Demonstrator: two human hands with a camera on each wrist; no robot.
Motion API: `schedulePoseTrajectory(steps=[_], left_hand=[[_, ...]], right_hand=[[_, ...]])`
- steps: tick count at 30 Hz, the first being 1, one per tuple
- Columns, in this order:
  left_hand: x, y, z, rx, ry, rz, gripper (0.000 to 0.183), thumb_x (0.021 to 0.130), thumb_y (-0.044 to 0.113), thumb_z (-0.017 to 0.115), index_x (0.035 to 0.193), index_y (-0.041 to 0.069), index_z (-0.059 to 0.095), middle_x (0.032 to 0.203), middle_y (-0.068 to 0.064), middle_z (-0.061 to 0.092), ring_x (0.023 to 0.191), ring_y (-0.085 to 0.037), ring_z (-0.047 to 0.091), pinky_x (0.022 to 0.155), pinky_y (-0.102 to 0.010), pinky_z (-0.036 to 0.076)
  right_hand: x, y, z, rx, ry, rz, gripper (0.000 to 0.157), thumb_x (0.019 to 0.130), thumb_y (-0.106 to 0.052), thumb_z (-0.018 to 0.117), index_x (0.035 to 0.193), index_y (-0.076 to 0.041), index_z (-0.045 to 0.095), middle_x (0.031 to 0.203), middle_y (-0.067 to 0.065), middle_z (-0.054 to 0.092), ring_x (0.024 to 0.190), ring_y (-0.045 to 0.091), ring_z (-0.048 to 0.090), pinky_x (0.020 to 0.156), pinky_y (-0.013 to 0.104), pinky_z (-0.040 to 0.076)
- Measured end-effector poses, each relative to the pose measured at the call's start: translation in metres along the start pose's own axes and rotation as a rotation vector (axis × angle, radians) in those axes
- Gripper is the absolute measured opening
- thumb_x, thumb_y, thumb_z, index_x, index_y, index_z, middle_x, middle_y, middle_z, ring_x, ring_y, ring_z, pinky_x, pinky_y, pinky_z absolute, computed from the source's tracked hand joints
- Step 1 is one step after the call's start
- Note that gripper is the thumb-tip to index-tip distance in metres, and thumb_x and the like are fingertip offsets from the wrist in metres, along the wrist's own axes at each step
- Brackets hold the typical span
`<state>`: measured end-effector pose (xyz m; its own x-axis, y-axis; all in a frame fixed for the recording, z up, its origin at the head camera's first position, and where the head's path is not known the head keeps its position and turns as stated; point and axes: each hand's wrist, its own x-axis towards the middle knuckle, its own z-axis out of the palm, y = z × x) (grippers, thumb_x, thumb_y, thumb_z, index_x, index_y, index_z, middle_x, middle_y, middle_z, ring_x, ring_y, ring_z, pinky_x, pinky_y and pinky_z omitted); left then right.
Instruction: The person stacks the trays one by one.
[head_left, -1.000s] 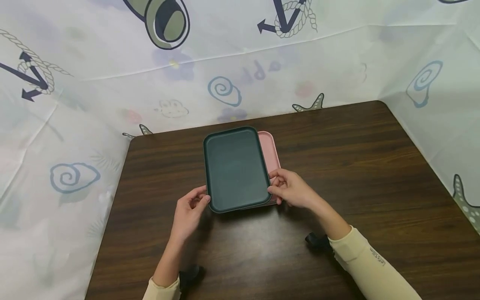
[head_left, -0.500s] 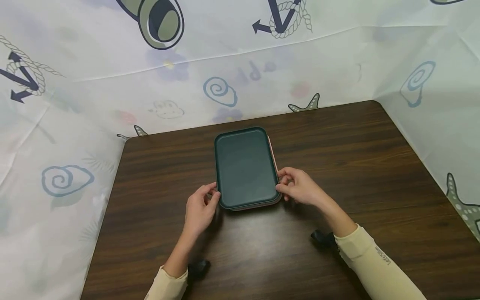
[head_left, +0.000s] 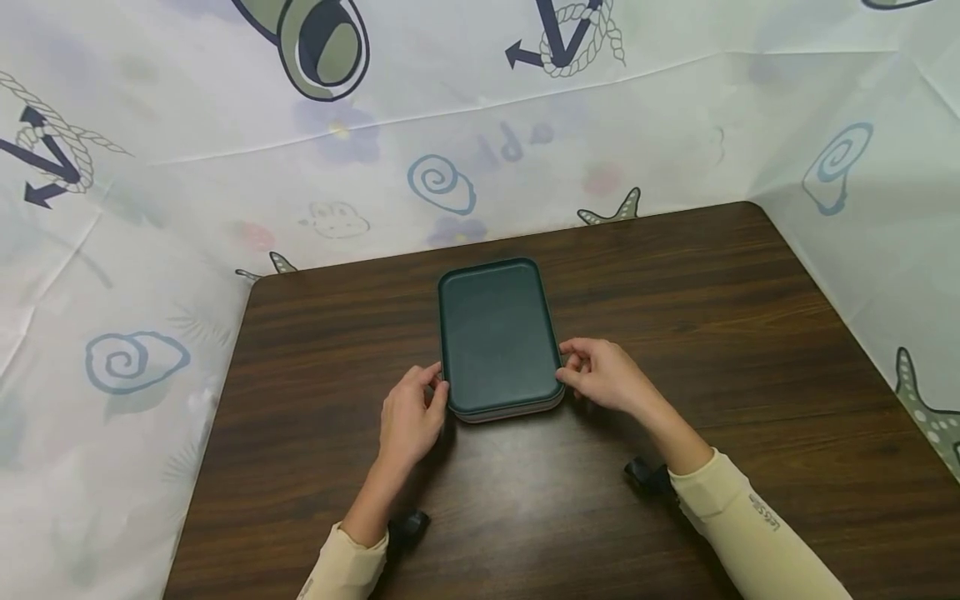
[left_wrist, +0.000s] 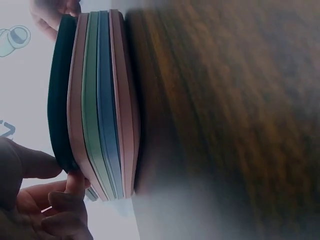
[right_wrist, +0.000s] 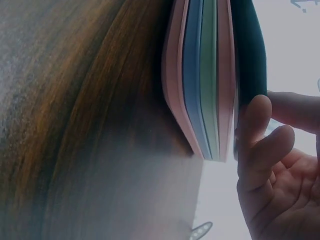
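Observation:
A dark green tray (head_left: 498, 333) tops a neat stack of trays on the table. In the left wrist view, a pink tray (left_wrist: 77, 100), a light green tray (left_wrist: 91, 100), a blue tray (left_wrist: 106, 100) and another pink tray (left_wrist: 125, 100) lie beneath it. My left hand (head_left: 408, 417) pinches the dark green tray's near left corner between thumb and fingers. At its right edge, close to the near corner, my right hand (head_left: 603, 375) pinches the same tray. The right wrist view shows a thin gap under the dark green tray (right_wrist: 252, 55) near the fingers.
The stack stands on a dark wooden table (head_left: 675, 292), towards its far edge. Behind and at both sides hangs a white printed cloth (head_left: 525, 167). Black wrist straps show below the hands, near the cream sleeves (head_left: 750, 525).
The dark green tray has moved right and now covers the pink tray that showed at its right side. Both hands have travelled right with it, keeping their hold.

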<state>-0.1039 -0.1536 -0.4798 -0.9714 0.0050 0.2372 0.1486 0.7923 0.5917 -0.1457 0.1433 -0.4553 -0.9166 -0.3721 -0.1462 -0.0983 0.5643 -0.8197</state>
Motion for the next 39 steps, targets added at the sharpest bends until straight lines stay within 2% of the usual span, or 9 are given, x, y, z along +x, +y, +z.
schedulePoseTrajectory(steps=[5,13,24,33,39], left_hand=[[-0.0003,0.0010,0.0013,0.023,0.001,-0.001,0.028,0.093,0.014,0.065,0.119,0.004,0.070,0.083,0.003,0.059,0.053,-0.009,0.044,0.048,-0.031,0.037],[-0.0025,0.0000,0.0045,0.042,0.015,0.007,0.024,0.092,0.014,0.068,0.114,0.006,0.073,0.090,0.002,0.064,0.047,-0.007,0.040,0.043,-0.029,0.035],[-0.0047,-0.0024,0.0047,0.006,0.025,-0.004,0.026,0.092,0.016,0.068,0.116,0.007,0.072,0.093,0.001,0.067,0.043,-0.007,0.038,0.041,-0.029,0.034],[-0.0070,-0.0036,0.0020,-0.041,-0.008,-0.035,0.031,0.094,0.017,0.067,0.123,0.008,0.069,0.090,0.004,0.064,0.045,-0.009,0.041,0.043,-0.029,0.035],[-0.0085,-0.0065,0.0011,-0.068,-0.016,-0.018,0.033,0.094,0.018,0.067,0.125,0.008,0.068,0.090,0.005,0.063,0.048,-0.008,0.042,0.045,-0.028,0.034]], right_hand=[[0.0000,0.0011,0.0007,-0.021,0.004,0.009,0.041,0.092,-0.017,0.067,0.127,0.004,0.060,0.075,-0.002,0.061,0.057,0.018,0.061,0.066,0.034,0.049],[-0.0004,0.0067,0.0039,-0.062,0.014,0.004,0.042,0.093,-0.017,0.066,0.129,0.003,0.059,0.072,-0.002,0.060,0.054,0.014,0.057,0.069,0.035,0.047],[-0.0017,0.0064,0.0060,-0.106,0.023,0.000,0.043,0.093,-0.018,0.067,0.130,0.003,0.059,0.072,-0.004,0.060,0.053,0.012,0.056,0.068,0.034,0.047],[-0.0024,0.0068,0.0071,-0.102,0.015,0.009,0.047,0.094,-0.020,0.066,0.134,0.003,0.056,0.077,0.005,0.065,0.052,0.012,0.056,0.071,0.035,0.047],[-0.0047,0.0074,0.0080,-0.083,0.017,0.010,0.050,0.096,-0.023,0.064,0.138,0.003,0.053,0.079,0.007,0.065,0.055,0.013,0.057,0.063,0.033,0.047]])
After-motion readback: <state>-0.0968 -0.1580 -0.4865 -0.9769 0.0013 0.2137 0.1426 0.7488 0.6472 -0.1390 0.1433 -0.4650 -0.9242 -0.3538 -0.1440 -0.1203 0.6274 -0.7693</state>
